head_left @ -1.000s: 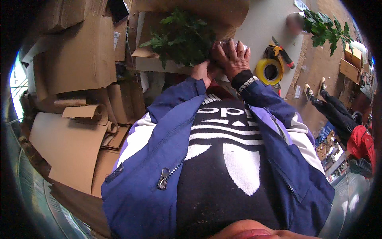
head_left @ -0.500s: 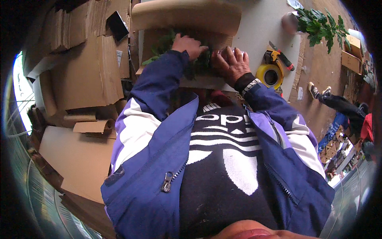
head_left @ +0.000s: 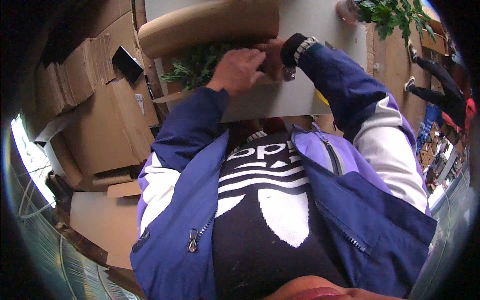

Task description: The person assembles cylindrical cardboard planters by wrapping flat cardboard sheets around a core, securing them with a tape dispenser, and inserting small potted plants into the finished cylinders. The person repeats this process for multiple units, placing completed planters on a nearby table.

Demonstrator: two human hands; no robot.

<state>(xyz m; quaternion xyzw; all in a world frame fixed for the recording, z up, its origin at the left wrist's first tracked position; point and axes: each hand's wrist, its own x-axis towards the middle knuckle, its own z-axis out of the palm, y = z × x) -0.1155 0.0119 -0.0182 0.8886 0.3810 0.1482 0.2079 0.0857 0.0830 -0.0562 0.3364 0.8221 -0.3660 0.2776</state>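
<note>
Leafy plant (head_left: 192, 67) alongside the unclenched left hand (head_left: 237, 70).
Right hand (head_left: 271, 56), just right of it, is partly hidden, its grip unclear; the plant could crumple if the left hand presses hard.

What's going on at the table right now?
A person has both hands at a plant on the table. The left hand reaches across beside its leaves; the right hand is partly hidden behind it, so its grip can't be told. Curled cardboard arches just beyond the leaves. Another plant is off to the right.
</note>
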